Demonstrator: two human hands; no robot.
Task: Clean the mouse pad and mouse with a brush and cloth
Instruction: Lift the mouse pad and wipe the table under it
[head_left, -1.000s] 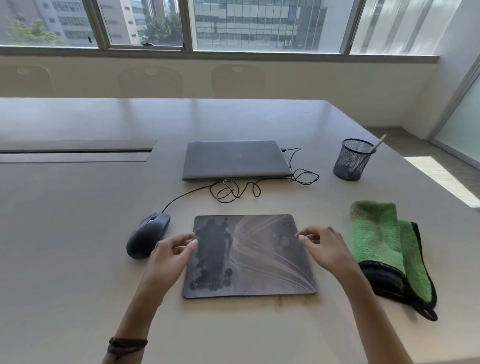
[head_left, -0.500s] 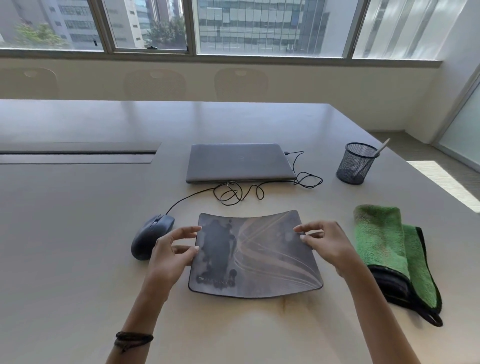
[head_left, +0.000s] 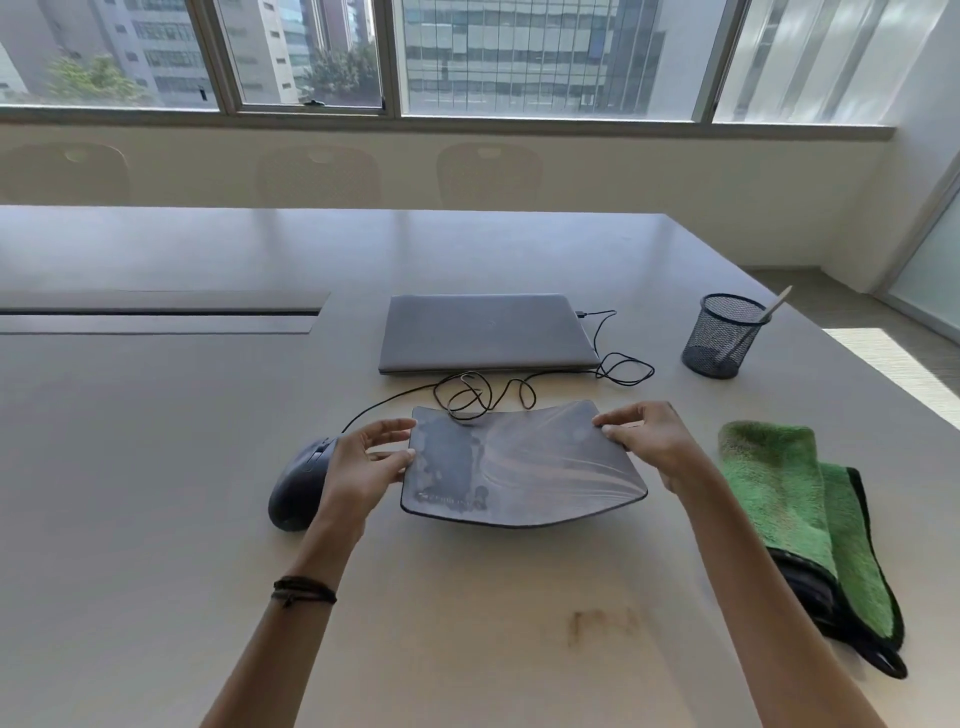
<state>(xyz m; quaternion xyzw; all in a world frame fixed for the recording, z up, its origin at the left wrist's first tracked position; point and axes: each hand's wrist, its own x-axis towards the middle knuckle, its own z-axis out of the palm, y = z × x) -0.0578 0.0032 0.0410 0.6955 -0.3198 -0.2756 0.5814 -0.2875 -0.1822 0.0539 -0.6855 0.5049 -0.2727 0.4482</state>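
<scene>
the mouse pad (head_left: 524, 467) is held up just over the table (head_left: 156, 467), long axis left to right, with the left hand (head_left: 358, 467) and right hand (head_left: 654, 447) each pinching one short edge, and the cloth (head_left: 779, 493) is nearer the right.

A single wide-angle camera on the person's head looks forward and down from the near edge of the tabletop (head_left: 135, 447), close over it, facing the far edge and windows (head_left: 545, 57).

A closed grey laptop (head_left: 488, 332) lies flat on the pale bench (head_left: 156, 441), with a black mesh cup (head_left: 722, 338) standing apart to its right. Three chair backs (head_left: 488, 174) line the far edge below the windows (head_left: 519, 52)
</scene>
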